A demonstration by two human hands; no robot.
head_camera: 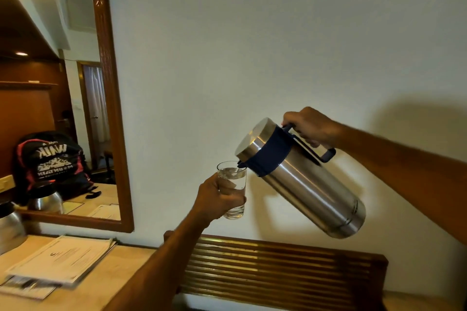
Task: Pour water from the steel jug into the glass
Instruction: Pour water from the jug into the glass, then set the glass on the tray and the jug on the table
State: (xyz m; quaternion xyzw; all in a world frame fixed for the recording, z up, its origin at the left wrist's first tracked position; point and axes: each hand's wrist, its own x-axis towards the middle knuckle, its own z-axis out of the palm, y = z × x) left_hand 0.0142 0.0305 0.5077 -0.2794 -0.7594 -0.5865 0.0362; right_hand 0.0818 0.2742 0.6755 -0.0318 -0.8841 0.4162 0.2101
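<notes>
A tall steel jug (pixel 310 184) with a dark blue collar and handle hangs in the air, tilted down to the left. My right hand (pixel 309 126) grips its blue handle from above. Its spout rests over the rim of a clear glass (pixel 233 179), which holds water nearly up to the top. My left hand (pixel 218 199) is wrapped around the lower part of the glass and holds it up in front of the white wall.
Below the hands stands a slatted wooden rack (pixel 278 272). A desk (pixel 106 288) at the lower left carries papers (pixel 63 260) and a steel kettle (pixel 10 227). A wood-framed mirror (pixel 111 108) hangs on the wall at left.
</notes>
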